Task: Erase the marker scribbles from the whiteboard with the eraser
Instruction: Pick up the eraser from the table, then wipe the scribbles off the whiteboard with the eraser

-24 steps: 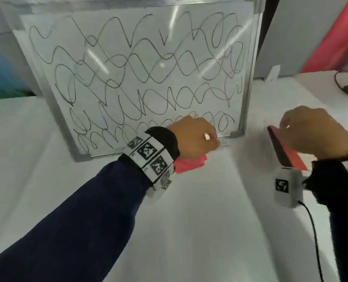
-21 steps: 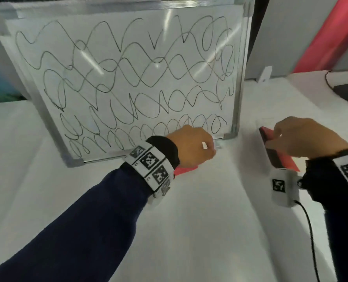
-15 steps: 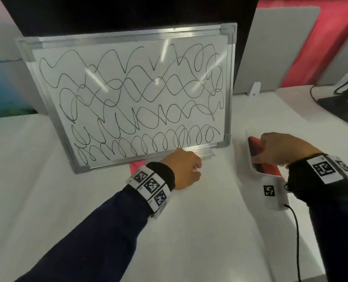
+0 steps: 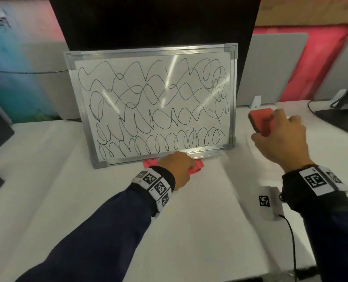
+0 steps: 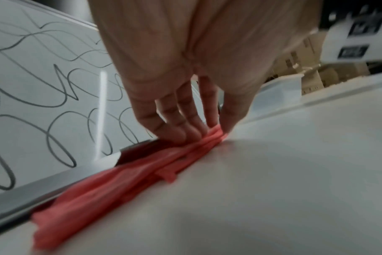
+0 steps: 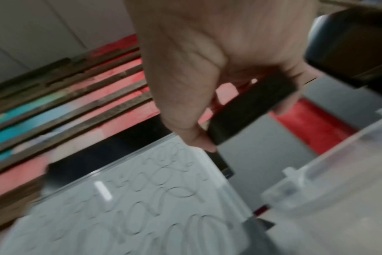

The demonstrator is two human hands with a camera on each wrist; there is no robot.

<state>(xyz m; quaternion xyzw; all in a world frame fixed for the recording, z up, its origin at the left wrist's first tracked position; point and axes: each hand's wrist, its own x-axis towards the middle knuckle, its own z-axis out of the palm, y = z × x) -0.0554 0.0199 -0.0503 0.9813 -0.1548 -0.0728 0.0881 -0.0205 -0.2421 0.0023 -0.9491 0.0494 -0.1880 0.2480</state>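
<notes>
The whiteboard (image 4: 154, 106) leans upright against a black screen, covered in black marker scribbles (image 4: 148, 92). To its right, clear of the table, my right hand (image 4: 270, 123) grips the red eraser (image 4: 260, 119). The right wrist view shows the eraser's black felt (image 6: 251, 107) between thumb and fingers of that right hand (image 6: 240, 120), above the whiteboard (image 6: 142, 207). My left hand (image 4: 181, 165) sits at the board's bottom edge. There its fingertips (image 5: 185, 132) and thumb pinch a bunched red cloth (image 5: 120, 176) that lies along the frame.
A clear plastic tray (image 4: 268, 202) with a black-and-white tag and a cable lies on the white table (image 4: 189, 231) under my right wrist. A monitor stand (image 4: 340, 117) is at far right, grey dividers stand behind, and dark objects sit at the left edge.
My right hand has lifted the eraser out of the tray and raised it beside the board's right edge. My left hand stays at the bottom frame on the red cloth.
</notes>
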